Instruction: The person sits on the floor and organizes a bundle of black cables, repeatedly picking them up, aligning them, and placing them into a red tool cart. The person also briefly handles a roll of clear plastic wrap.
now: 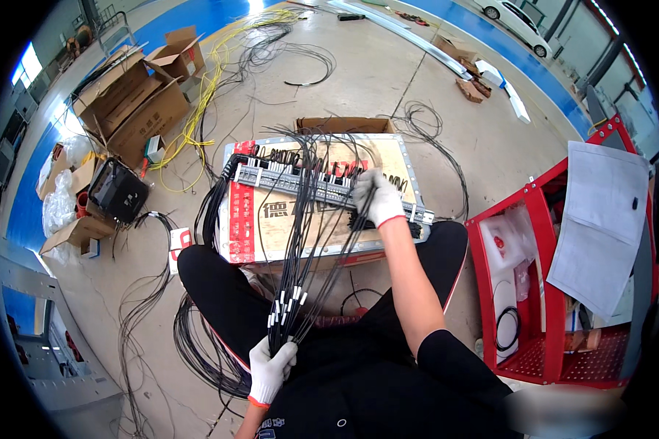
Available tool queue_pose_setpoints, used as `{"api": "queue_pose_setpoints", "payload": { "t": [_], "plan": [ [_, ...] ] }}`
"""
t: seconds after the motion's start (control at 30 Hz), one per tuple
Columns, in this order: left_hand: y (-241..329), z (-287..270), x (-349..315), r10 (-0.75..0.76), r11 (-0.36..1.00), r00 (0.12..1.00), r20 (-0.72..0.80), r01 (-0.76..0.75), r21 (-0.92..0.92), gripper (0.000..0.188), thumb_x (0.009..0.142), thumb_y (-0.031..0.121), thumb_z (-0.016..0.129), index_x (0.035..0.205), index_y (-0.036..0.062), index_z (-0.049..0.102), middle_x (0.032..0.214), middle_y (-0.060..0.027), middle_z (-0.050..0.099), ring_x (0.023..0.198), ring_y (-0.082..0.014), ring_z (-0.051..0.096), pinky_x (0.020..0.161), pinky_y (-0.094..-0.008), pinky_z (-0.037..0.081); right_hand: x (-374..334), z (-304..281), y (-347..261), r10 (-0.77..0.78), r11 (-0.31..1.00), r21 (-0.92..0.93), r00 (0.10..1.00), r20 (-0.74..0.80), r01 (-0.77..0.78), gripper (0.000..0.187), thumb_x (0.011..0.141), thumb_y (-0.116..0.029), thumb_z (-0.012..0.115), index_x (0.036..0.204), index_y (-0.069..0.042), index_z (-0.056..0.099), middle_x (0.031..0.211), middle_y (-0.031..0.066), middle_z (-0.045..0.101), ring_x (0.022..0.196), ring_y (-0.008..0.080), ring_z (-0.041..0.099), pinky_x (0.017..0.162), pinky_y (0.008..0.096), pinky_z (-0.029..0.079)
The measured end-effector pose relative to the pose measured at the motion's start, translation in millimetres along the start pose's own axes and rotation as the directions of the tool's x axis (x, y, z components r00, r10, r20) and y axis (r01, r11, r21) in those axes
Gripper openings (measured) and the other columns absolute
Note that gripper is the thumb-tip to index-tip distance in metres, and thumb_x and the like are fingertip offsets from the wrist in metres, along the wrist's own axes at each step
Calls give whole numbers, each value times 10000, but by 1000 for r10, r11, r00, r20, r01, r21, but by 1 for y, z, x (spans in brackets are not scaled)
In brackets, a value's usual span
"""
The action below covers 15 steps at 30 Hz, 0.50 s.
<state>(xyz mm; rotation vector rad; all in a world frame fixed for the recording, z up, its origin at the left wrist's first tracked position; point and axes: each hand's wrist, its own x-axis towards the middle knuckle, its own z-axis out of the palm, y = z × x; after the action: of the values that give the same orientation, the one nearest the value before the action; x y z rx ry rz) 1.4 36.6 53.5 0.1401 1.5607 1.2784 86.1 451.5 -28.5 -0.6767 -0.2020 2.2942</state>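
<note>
My left hand, in a white work glove, is closed round a bundle of thin black wires low in front of my body. White marker sleeves sit on the wires just above that fist. From there the bundle fans up across a metal rail fitted with terminal blocks. My gloved right hand is at the rail's right part, fingers curled round some of the wires. The rail lies slightly tilted on a wooden-topped box between my knees, with short black wire loops along its far side.
Open cardboard boxes and a black case stand at left. Yellow cable and black coils lie on the floor. A red metal rack holding papers stands at right. Long metal strips lie farther off.
</note>
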Motion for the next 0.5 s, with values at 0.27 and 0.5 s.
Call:
{"api": "queue_pose_setpoints", "payload": {
  "t": [0.27,0.5],
  "plan": [
    [-12,-1,14,-44,999,999,-20,44,12,137,916,148,674,995,39,648,643,25,566,452,-25,428,406,-193,321,-109,2,68,157,961,-246,981,112,-125,131,1000,-175,596,1081,-72,600,864,-6,563,776,112,562,712,277,513],
    [-20,-1,27,-43,999,998,35,42,31,131,950,171,638,972,42,640,671,11,592,466,-32,443,415,-191,339,-212,-4,172,425,542,-798,905,-12,-265,273,997,-286,609,1185,-101,677,1013,-26,661,880,60,560,758,239,470]
  ]
}}
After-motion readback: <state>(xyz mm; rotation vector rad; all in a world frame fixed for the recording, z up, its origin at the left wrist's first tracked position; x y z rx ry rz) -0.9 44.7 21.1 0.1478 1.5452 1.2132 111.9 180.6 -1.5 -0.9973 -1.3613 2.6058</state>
